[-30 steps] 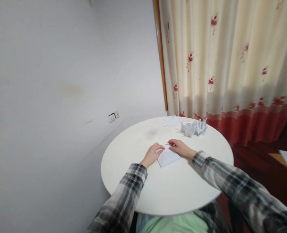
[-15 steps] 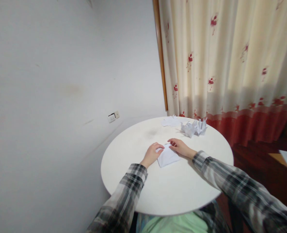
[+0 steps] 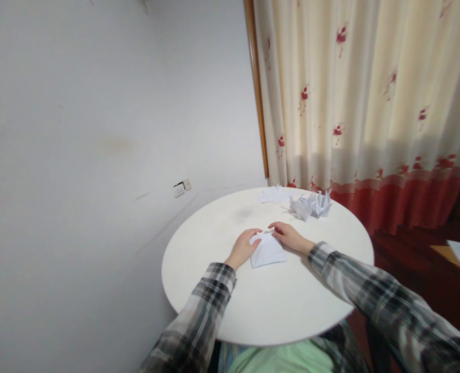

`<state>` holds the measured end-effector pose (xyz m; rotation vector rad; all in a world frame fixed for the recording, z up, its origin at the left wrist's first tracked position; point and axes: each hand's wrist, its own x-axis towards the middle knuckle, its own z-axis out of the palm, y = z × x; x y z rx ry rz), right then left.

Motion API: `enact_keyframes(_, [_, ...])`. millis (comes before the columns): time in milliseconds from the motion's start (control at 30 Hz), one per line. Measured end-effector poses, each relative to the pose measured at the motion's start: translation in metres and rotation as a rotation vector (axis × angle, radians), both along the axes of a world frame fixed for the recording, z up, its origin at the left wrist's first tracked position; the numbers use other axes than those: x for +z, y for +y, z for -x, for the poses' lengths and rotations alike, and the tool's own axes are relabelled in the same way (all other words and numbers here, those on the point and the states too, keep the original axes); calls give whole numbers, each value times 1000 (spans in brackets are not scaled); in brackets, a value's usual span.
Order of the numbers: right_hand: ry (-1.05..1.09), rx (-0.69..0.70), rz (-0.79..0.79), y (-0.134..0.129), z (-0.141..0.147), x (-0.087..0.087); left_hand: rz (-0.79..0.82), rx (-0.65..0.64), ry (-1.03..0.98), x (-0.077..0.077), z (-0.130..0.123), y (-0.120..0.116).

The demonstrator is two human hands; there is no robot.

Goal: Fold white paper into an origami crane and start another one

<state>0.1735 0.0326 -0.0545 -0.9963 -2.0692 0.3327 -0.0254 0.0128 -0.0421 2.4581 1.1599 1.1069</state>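
Observation:
A folded white sheet of paper (image 3: 269, 252) lies on the round white table (image 3: 269, 305) in front of me. My left hand (image 3: 245, 245) is at its far left corner, the thumb resting on the paper and the fingers curved beyond its far edge. At the far right corner, my right hand (image 3: 290, 237) has its thumb against the paper and its index finger arched past the edge. A narrow gap separates the fingertips of both hands. Where the fingers meet the paper's underside is hidden.
Several folded white paper shapes with pointed tips (image 3: 311, 205) stand at the table's far right. Flatter white papers (image 3: 273, 194) lie near the back edge. A wall with a socket (image 3: 179, 190) is on the left; a floral curtain (image 3: 331, 103) hangs behind.
The folded paper has turned slightly and shifted a little left, its near edge now more level. My left fingers have spread a little from the thumb; the right hand has barely moved.

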Motion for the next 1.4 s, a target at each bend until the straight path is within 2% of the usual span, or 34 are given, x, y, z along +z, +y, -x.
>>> enact_keyframes(467, [21,13,29,2,0,0,-61,0,44,0,2,3])
enact_keyframes(633, [16,8,33,0,1,2,-26,-26,40,-2,1,3])
enact_keyframes(1400, [42,-9,0,0,1,4,15,4,52,1,1,1])
